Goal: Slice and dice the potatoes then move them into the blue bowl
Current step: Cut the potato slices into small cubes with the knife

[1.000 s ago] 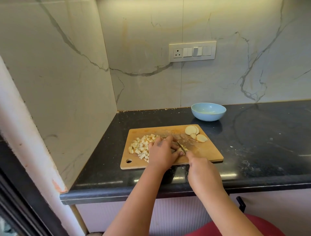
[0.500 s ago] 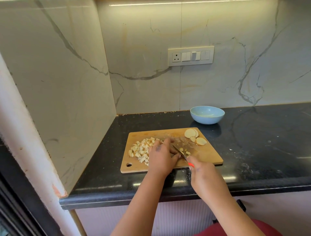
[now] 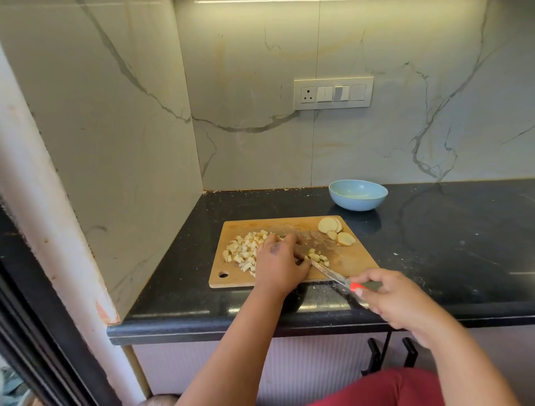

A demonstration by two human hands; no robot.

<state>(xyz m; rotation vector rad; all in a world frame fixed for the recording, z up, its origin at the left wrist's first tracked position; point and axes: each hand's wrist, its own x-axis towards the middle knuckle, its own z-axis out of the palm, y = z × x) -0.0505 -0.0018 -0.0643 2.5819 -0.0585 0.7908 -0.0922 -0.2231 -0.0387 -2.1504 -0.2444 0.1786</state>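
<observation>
1. Now the left hand [image 3: 279, 262] rests on the cutting board [image 3: 357, 258], fingers curved over potato; whether it grips any, I cannot tell.
2. Diced potato [image 3: 241, 250] lies just left of it.
3. The right hand [image 3: 398, 300] grips the knife [image 3: 333, 273].
4. The blue bowl [image 3: 358, 194] sits behind.

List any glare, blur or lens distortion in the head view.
Head view: a light strip glows along the top; glare streaks the black counter's front edge; the knife blade glints; wide-angle bending curves the left wall edge; the diced potato looks soft.

Diced potato [image 3: 241, 251] lies left on the board [image 3: 356, 258], slices [image 3: 335, 230] far right, bowl [image 3: 357, 194] behind.
</observation>
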